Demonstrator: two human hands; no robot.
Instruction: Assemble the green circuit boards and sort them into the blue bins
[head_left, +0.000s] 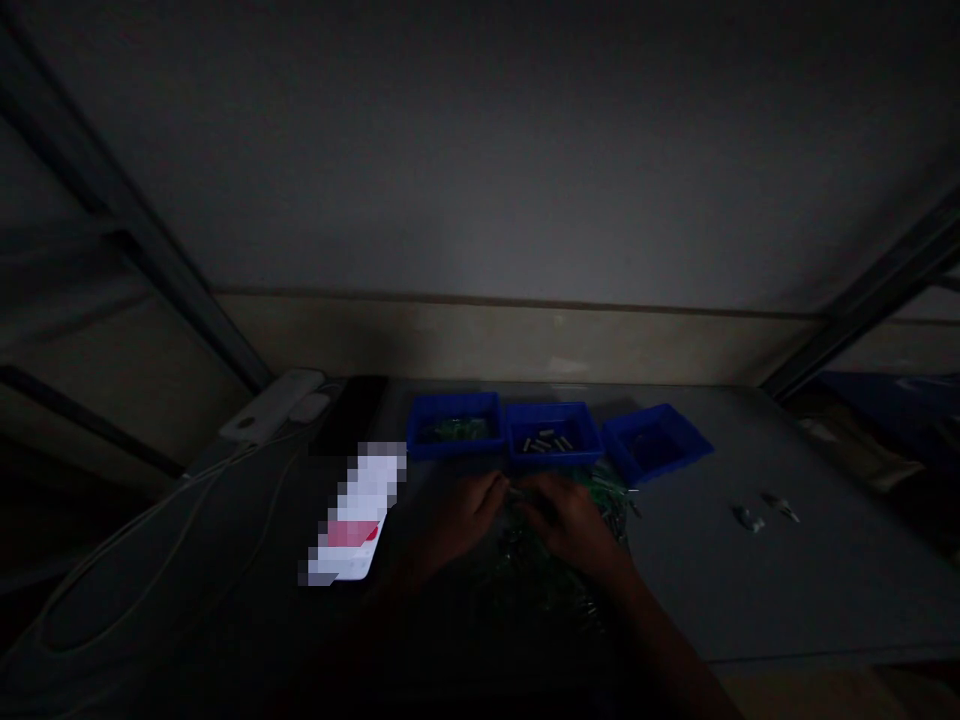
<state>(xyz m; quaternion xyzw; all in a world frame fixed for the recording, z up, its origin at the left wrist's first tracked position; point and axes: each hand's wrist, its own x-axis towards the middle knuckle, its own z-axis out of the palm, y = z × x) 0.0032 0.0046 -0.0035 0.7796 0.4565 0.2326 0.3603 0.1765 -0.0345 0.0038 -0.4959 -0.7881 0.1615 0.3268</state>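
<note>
Low over the table, my left hand (474, 508) is closed in a pinch, its fingertips meeting those of my right hand (564, 512). Between them shows a small pale piece (514, 490), too dark and small to name; both hands seem to grip it. Beneath and around my right hand spreads a heap of small green and shiny parts (551, 580), perhaps in clear plastic. Just beyond the hands stands a blue bin (555, 458) with several short pale cylinders in it. Another blue bin (456, 450) to its left holds greenish pieces.
A third blue bin (679, 460) sits angled at the right, its contents unclear. Small loose pieces (748, 517) lie on the grey table (750, 590). At left are a lit phone (356, 520), a dark box-like object (349, 415), a white power strip (274, 405) and cables (165, 490).
</note>
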